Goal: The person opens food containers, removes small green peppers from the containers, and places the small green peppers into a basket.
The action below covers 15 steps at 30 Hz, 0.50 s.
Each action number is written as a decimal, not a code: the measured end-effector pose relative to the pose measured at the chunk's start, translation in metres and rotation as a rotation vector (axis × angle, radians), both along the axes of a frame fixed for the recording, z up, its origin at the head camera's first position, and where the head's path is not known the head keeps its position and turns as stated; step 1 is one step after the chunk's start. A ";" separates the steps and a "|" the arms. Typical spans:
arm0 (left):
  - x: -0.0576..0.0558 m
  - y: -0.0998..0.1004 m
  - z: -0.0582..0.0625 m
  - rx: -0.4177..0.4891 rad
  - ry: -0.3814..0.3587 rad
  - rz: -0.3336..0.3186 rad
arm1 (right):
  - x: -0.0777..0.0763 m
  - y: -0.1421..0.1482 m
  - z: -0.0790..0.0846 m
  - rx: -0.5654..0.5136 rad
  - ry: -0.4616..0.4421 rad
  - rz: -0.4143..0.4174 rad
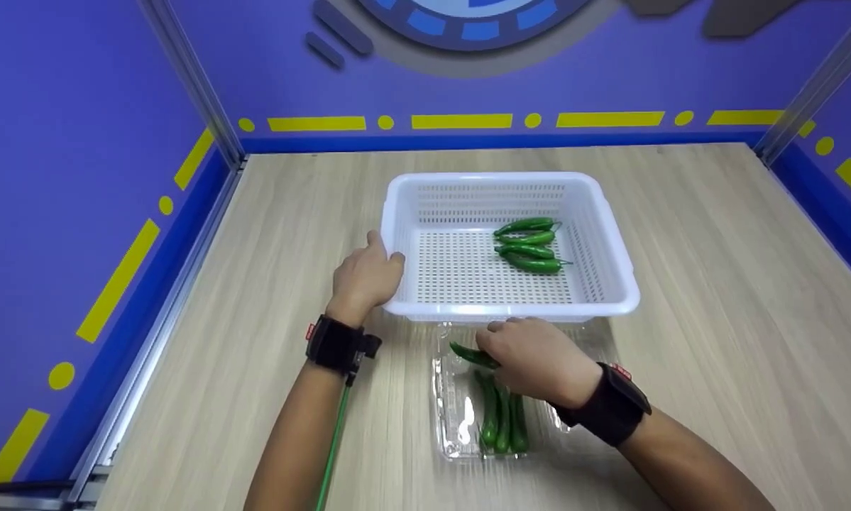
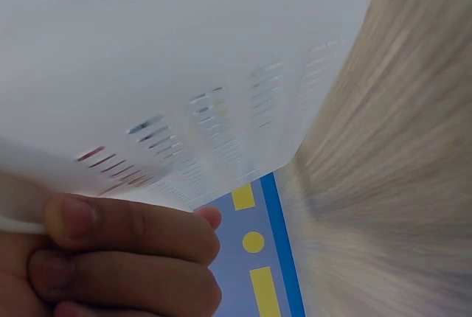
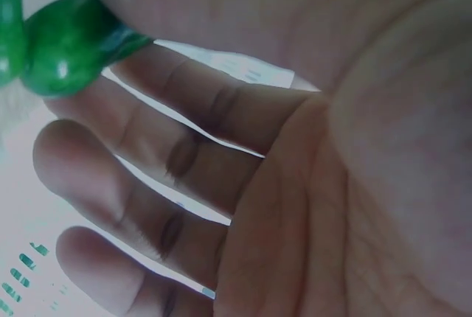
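Observation:
My left hand (image 1: 368, 277) grips the left rim of a white perforated plastic basket (image 1: 510, 310). In the left wrist view its curled fingers (image 2: 140, 228) lie beside the basket's slotted wall. Over a clear plastic clamshell box (image 1: 448, 419), my right hand (image 1: 539, 362) pinches a green chili pepper (image 1: 472, 355) between thumb and fingers. The right wrist view shows this pepper (image 3: 63, 44) at the thumb tip, the other fingers loosely bent. Several green peppers (image 1: 500, 426) lie side by side in the box, partly hidden by the right hand. More peppers (image 1: 531, 252) lie in the basket's right half.
The light wooden table (image 1: 716, 284) carries everything. Blue-purple panels (image 1: 311, 85) with yellow marks stand behind it and at both sides, joined by metal corner posts (image 1: 198, 78). A green cable (image 1: 334, 440) runs along the left forearm.

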<state>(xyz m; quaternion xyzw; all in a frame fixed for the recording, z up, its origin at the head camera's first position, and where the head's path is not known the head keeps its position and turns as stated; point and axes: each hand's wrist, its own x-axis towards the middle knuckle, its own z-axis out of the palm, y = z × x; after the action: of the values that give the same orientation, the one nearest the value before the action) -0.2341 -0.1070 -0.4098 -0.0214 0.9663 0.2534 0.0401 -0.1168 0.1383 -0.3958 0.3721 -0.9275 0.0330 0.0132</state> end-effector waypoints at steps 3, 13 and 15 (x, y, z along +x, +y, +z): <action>0.000 0.000 0.000 -0.001 -0.001 0.004 | 0.000 0.000 0.000 -0.004 -0.001 0.005; 0.001 0.001 0.001 0.002 -0.001 -0.001 | 0.003 0.000 0.004 -0.025 -0.012 0.044; 0.001 0.001 0.001 0.001 0.002 -0.003 | 0.003 0.000 0.006 -0.032 -0.015 0.054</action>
<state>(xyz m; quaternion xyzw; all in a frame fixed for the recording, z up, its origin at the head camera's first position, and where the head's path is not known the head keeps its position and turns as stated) -0.2329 -0.1064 -0.4089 -0.0200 0.9662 0.2538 0.0396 -0.1133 0.1383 -0.3897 0.3965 -0.9166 0.0510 0.0114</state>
